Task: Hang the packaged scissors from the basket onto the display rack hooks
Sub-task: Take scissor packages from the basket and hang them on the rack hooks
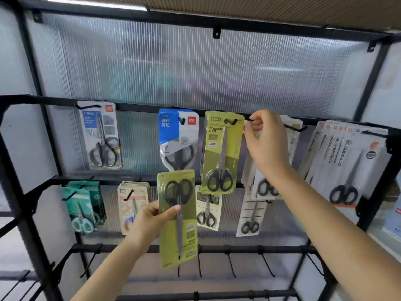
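ribbed translucent panel point(195, 68); ceiling light point(95, 4)

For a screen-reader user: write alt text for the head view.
A left hand holds an upside-down green scissors pack while the right hand pinches the top corner of a matching pack hanging on a black display rack among other packaged scissors.

Black display rack point(138, 107) carries scissor packs on hooks; a green pack point(221, 153) hangs beside a blue pack point(176, 137).
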A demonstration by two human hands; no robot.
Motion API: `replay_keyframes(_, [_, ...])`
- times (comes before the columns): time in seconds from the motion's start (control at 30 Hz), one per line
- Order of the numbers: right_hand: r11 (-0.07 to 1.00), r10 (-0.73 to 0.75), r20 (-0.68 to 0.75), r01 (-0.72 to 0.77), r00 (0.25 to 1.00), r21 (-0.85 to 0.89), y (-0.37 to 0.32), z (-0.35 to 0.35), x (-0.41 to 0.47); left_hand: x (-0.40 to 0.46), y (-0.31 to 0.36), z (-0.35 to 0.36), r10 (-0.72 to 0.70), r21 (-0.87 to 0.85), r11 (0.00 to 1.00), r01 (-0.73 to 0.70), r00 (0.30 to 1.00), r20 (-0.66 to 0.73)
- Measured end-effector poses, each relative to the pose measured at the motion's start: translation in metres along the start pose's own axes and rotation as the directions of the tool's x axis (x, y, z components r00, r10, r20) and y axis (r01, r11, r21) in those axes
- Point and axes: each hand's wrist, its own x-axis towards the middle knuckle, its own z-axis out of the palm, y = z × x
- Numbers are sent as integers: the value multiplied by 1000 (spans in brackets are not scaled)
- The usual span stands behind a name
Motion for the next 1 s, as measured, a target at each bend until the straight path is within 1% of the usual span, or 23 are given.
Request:
replay_keyframes(0.03, [991,-135,4,135,991,0,-10,-6,-8,-1,0,-6,33,104,994,-36,999,34])
replay_keyframes(0.07, [968,-249,87,250,964,1,-21,-12,-14,-1,0,-13,68,200,976,-84,994,88])
replay_keyframes(0.1, [947,-317,233,321,919,23,-32,-16,-20,-3,3,-19,89,272,954,-127,985,149])
replay_keyframes(0.13, [946,-309,425,321,851,46,-44,-20,-25,-4,7,-24,100,324,932,-164,974,205])
replay_keyframes(0.2, [979,-187,753,182,631,90,-60,-22,-33,-1,15,-31,128,412,876,-251,945,302])
replay_keyframes(0.23, [988,-146,834,120,532,96,-63,-20,-36,2,18,-33,146,440,851,-288,933,329])
replay_keyframes(0.27, [989,-143,870,110,472,103,-65,-16,-39,5,22,-33,173,457,832,-316,929,328])
replay_keyframes(0.3, [987,-156,878,114,453,116,-66,-13,-43,8,25,-33,201,466,817,-338,926,319])
replay_keyframes(0.43, [986,-164,868,42,469,164,-58,-3,-51,8,31,-20,258,540,744,-395,914,313])
replay_keyframes(0.5, [991,-137,861,64,490,121,-49,-2,-55,2,28,-15,396,604,656,-453,887,237])
replay_keyframes(0.57, [996,-86,815,45,574,73,-37,-3,-60,0,22,-16,640,703,509,-497,764,77])
replay_keyframes(0.6, [998,-55,773,2,632,69,-31,-5,-62,-1,21,-18,762,725,450,-521,648,-7])
replay_keyframes(0.63, [994,-9,719,-72,694,82,-25,-6,-65,-1,19,-20,839,739,400,-543,542,-56])
replay_keyframes(0.67, [978,47,654,-169,755,124,-22,-9,-68,-1,18,-21,879,746,356,-564,473,-62])
replay_keyframes(0.7, [944,116,585,-272,803,187,-19,-11,-72,-3,18,-19,896,740,320,-591,442,-34])
replay_keyframes(0.73, [889,192,520,-373,832,267,-18,-13,-76,-4,16,-16,882,712,312,-629,470,28])
replay_keyframes(0.77, [812,276,470,-465,838,353,-18,-12,-82,-8,16,-10,824,670,360,-649,558,98])
replay_keyframes(0.8, [710,363,437,-548,823,443,-18,-10,-89,-10,13,-3,706,628,476,-616,693,144])
replay_keyframes(0.83, [578,449,425,-618,786,533,-18,-5,-97,-13,12,5,536,578,627,-523,828,168])
replay_keyframes(0.87, [421,526,434,-667,731,614,-19,0,-106,-15,12,13,360,493,777,-390,919,160])
replay_keyframes(0.9, [256,575,468,-690,671,677,-22,5,-115,-16,13,22,211,347,904,-252,966,152])
replay_keyframes(0.93, [115,591,512,-693,624,712,-27,9,-123,-15,13,30,130,164,974,-156,978,161])
replay_keyframes(1.0, [-91,571,610,-696,549,712,-39,13,-142,-13,19,49,84,-170,984,-56,983,164])
